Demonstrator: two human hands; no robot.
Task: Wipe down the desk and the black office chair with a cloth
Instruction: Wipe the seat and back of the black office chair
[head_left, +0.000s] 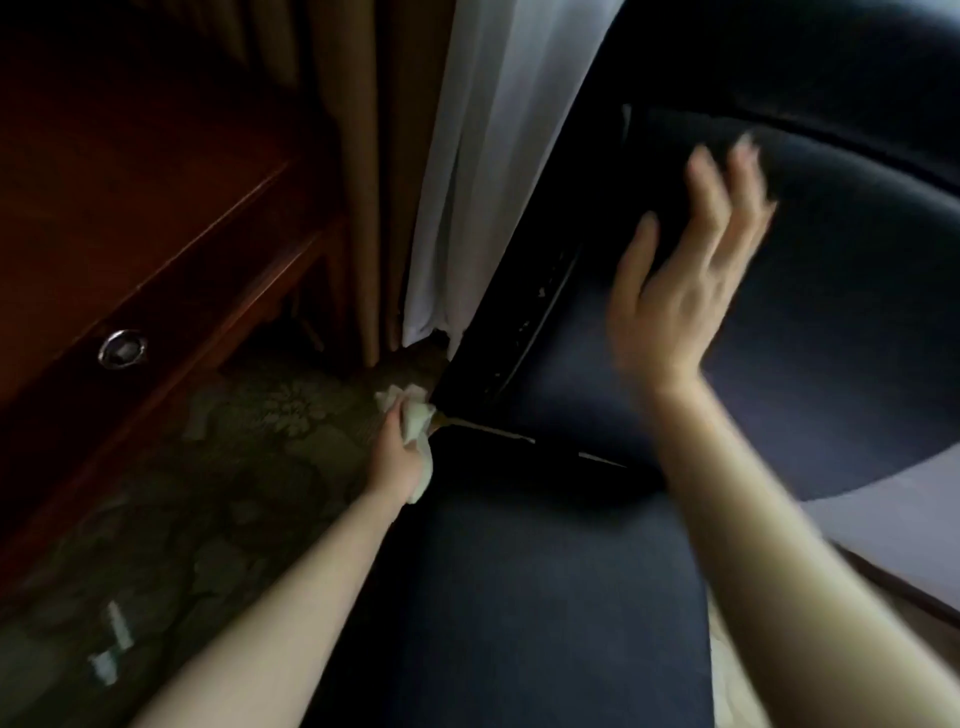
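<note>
Left hand (399, 454) grips the white cloth (417, 418) at a corner of the black chair (831, 322), wooden desk (156, 208) near across a strip of carpet (234, 467), curtains (483, 156) behind, while the right hand (680, 280), fingers spread, is blurred at its cushion.

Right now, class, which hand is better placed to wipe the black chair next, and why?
Left. The left hand grips the cloth right at a corner of the chair. The right hand is open with straight fingers, holds nothing, and is raised away from the cloth.
</note>
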